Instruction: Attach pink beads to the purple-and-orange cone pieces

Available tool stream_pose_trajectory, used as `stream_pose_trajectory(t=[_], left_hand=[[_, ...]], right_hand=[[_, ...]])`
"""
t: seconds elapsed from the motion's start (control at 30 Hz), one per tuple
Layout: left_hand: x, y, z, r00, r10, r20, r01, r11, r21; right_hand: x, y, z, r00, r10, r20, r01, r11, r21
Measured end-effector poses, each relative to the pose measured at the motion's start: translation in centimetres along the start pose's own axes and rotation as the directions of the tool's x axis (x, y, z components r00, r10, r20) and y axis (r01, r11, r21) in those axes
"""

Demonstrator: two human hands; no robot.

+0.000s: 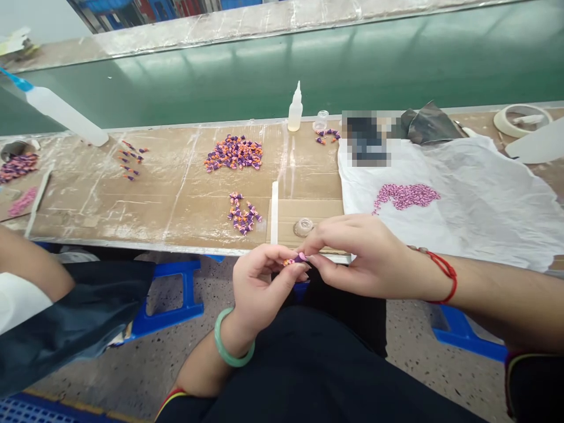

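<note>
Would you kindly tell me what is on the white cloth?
Small pink pieces lie spread on the white cloth; a dark crumpled sheet meets its far edge. The pixelated dark object at its far left corner cannot be identified, and whatever is underneath is covered.

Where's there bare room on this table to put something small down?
Tabletop lies bare between the sparse purple-orange pieces at left and the large pile; the white cloth is free right of the pink pieces. Crowded at back right: dark material, tape roll.
</note>
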State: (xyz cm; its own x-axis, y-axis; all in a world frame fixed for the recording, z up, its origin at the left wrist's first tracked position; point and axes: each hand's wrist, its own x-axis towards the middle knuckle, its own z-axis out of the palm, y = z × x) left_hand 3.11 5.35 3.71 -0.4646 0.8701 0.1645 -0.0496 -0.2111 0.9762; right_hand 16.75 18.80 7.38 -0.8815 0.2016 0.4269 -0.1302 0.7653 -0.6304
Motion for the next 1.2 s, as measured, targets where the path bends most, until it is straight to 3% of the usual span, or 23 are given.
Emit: stream_pose_trajectory(t=[0.27,0.87,1.0,1.2], left_hand=[[1.3,-0.5,0.6,1.000,0.010,0.013,-0.010,1.000,-0.021],[2.5,-1.7,0.1,0.996,0.029,0.087,-0.042,0.988,0.151],[3.9,-2.0,-1.9,0.992,-0.048,0.116,0.003,0.932,0.362],[7.8,-2.4,-8.0,0.984,-0.160,0.074,0.066,0.722,0.688]], right_hand=[[-0.2,1.3,-0.5,0.999,0.036,0.002,-0.036,0.999,-0.040],[0.1,3.0,0.0,1.000,0.021,-0.003,-0.021,0.993,-0.115],[-0.3,3.8,-0.5,0.993,0.111,0.033,-0.105,0.986,-0.132],[-2.3,6.2,-2.7,0.976,0.189,-0.112,-0.210,0.953,-0.217]])
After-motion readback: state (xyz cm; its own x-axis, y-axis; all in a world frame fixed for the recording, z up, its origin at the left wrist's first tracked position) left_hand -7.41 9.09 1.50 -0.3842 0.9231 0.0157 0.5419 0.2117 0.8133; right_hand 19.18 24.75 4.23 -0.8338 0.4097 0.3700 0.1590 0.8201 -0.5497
